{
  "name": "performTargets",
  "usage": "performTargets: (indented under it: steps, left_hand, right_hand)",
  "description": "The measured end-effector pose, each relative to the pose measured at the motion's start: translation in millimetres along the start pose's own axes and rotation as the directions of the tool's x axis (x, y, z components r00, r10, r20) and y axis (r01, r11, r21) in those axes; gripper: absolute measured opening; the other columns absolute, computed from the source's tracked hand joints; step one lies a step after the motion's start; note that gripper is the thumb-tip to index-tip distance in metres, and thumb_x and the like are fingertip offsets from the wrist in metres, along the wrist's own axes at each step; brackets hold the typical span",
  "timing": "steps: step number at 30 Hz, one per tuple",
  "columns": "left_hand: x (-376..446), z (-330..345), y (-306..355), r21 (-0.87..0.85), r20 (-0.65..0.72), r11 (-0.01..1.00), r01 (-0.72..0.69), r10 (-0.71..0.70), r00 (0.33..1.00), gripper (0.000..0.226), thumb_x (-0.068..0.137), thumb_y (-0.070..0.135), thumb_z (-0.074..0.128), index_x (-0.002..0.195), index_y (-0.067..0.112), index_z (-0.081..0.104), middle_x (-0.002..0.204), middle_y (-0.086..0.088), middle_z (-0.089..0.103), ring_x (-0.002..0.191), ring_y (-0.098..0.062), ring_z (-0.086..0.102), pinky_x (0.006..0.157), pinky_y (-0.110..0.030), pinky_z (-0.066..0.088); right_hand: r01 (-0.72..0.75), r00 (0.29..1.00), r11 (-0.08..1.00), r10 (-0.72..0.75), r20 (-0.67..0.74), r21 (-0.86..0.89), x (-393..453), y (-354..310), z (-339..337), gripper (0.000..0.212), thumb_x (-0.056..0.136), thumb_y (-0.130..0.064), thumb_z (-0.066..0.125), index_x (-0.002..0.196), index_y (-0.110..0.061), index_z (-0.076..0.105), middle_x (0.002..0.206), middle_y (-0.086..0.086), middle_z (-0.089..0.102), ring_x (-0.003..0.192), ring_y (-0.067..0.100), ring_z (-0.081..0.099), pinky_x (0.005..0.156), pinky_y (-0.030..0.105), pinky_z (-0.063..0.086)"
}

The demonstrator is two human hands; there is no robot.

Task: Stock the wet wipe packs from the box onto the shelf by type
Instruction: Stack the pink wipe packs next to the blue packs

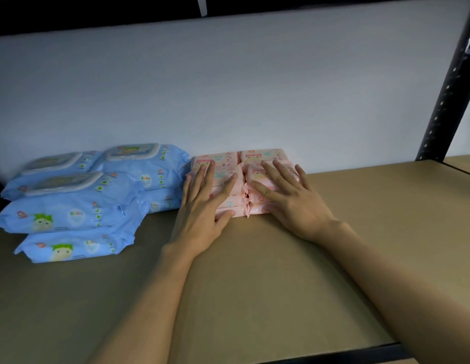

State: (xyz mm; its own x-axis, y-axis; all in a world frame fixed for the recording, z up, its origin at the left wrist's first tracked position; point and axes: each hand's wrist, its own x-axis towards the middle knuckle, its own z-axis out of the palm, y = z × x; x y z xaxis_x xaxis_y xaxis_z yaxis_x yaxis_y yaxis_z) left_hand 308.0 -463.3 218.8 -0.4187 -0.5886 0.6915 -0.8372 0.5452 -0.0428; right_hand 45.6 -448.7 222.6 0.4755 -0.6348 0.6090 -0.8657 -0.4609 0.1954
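Note:
Small pink wet wipe packs stand in two stacks side by side against the white back wall of the shelf. My left hand presses flat with straight fingers on the front of the left pink stack. Spread over the right pink stack, my right hand lies on its top and front. Larger blue wet wipe packs are piled to the left, several of them, some with clear lids on top. The box is out of view.
A black perforated upright post stands at the right of the brown shelf board. The dark underside of the upper shelf runs across the top. Bare board lies in front of and to the right of the packs.

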Motion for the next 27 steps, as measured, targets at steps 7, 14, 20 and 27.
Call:
performTargets:
  steps: [7, 14, 20, 27]
  left_hand:
    - [0, 2, 1, 0.027, 0.051, 0.999, 0.033, -0.034, 0.998, 0.077, 0.093, 0.038, 0.064, 0.157, 0.038, 0.021, 0.169, -0.009, 0.002, 0.155, -0.024, -0.009, 0.125, -0.048, -0.002]
    - [-9, -12, 13, -0.075, 0.037, 0.993, 0.088, -0.086, 0.996, 0.076, 0.092, 0.033, 0.063, 0.157, 0.031, 0.024, 0.167, -0.012, 0.008, 0.155, -0.027, -0.002, 0.125, -0.043, -0.002]
    - [-34, -38, 35, -0.305, -0.013, 0.933, 0.191, -0.204, 0.979, 0.041, 0.092, 0.019, 0.066, 0.132, 0.021, 0.063, 0.152, -0.002, 0.043, 0.148, -0.017, 0.025, 0.122, -0.035, 0.025]
    - [-73, -86, 86, -0.487, 0.018, 0.837, 0.250, -0.276, 0.961, 0.035, 0.093, 0.013, 0.060, 0.127, 0.014, 0.066, 0.140, -0.003, 0.053, 0.134, -0.016, 0.043, 0.114, -0.013, 0.023]
  right_hand:
    - [-0.002, 0.999, 1.000, 0.003, 0.054, -0.014, 1, 0, -1, 0.058, 0.102, -0.041, 0.030, 0.159, -0.039, 0.017, 0.169, 0.002, 0.004, 0.156, 0.024, 0.001, 0.123, 0.054, 0.004]
    - [-0.057, 0.998, 0.994, 0.055, 0.028, 0.091, -4, -6, -10, 0.058, 0.102, -0.040, 0.044, 0.157, -0.036, 0.026, 0.168, 0.010, 0.009, 0.155, 0.027, 0.004, 0.123, 0.056, 0.012]
    - [-0.265, 0.963, 0.904, 0.265, 0.049, 0.336, -32, -23, -42, 0.065, 0.097, -0.035, 0.054, 0.156, -0.037, 0.027, 0.169, -0.002, 0.005, 0.147, 0.029, 0.033, 0.101, 0.047, 0.050]
    - [-0.350, 0.934, 0.844, 0.345, 0.088, 0.406, -75, -61, -88, 0.056, 0.098, -0.032, 0.056, 0.151, -0.030, 0.037, 0.154, -0.001, 0.035, 0.130, 0.026, 0.051, 0.096, 0.043, 0.051]
